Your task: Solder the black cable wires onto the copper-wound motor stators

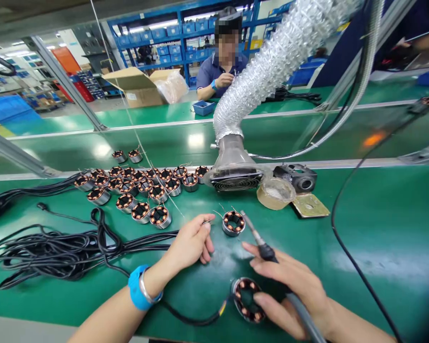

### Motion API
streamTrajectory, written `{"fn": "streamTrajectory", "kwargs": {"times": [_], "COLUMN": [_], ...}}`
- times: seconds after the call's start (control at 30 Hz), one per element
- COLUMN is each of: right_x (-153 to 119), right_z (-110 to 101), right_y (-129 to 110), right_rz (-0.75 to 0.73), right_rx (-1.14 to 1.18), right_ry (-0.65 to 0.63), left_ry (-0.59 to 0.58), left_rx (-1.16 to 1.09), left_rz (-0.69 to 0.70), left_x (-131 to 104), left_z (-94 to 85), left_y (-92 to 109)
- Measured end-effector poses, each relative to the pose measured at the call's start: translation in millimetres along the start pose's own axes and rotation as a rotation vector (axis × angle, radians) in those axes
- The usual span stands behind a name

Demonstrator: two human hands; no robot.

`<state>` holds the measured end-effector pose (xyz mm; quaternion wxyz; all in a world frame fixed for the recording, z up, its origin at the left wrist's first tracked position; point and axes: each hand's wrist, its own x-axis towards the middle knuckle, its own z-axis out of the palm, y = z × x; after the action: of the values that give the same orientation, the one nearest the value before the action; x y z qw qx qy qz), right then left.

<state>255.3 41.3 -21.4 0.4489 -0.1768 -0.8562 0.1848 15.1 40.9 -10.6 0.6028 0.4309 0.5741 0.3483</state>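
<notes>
My left hand (195, 238) is closed in a pinch, with a bit of thin solder wire at its fingertips. That wire (132, 121) hangs down from above toward the hand. A motor stator (233, 224) with copper windings and loose wire ends stands just right of those fingertips. My right hand (289, 286) grips a soldering iron (266, 250), whose tip points at this stator without clearly touching it. Under the right thumb, a second stator (248, 300) lies nearer to me, joined to a black cable (196, 321) with coloured leads.
Several stators (139, 186) stand grouped at the back left, near coiled black cables (57, 252). A fume extractor hood (236, 164) hangs mid-bench beside a round tub (275, 193), a soldering stand (300, 177) and a sponge tray (311, 206). Opposite sits a co-worker (221, 71).
</notes>
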Motion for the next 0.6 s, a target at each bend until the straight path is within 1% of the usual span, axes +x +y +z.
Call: {"fn": "streamTrajectory", "kwargs": {"times": [0.07,0.13,0.17,0.27,0.33,0.4,0.43,0.47,0.53,0.6], "right_x": [-1.3,-2.9,-4.0,-7.9,-10.6,-13.1,-14.1,-14.8,-15.6,-15.8], "right_z": [-5.2,-4.7,-2.3,9.6,16.5,20.1,20.5,20.3,18.9,18.0], "right_y": [8.7,21.3,27.5,39.9,41.7,39.5,37.7,35.8,32.4,30.3], "right_rz": [0.063,0.148,0.18,0.248,0.255,0.23,0.211,0.194,0.175,0.174], "right_rx": [-0.073,-0.146,-0.168,-0.171,-0.122,-0.042,-0.002,0.032,0.073,0.086], "right_ry": [0.106,0.16,0.155,0.072,0.028,-0.005,-0.025,-0.048,-0.078,-0.078], "left_ry": [-0.052,-0.088,-0.098,-0.121,-0.071,0.013,0.029,0.011,-0.074,-0.143], "left_rx": [0.083,0.154,0.177,0.214,0.232,0.268,0.31,0.372,0.522,0.613], "left_rz": [-0.017,-0.009,-0.003,-0.008,0.031,0.103,0.133,0.152,0.164,0.16], "left_x": [1.6,0.8,-0.5,-5.6,-7.5,-7.5,-7.2,-7.0,-7.5,-8.9], "left_z": [2.8,6.2,7.8,9.7,8.4,6.0,4.5,2.8,-0.7,-3.4], "left_y": [3.3,5.6,5.9,3.9,2.8,4.2,6.1,8.4,13.4,17.3]}}
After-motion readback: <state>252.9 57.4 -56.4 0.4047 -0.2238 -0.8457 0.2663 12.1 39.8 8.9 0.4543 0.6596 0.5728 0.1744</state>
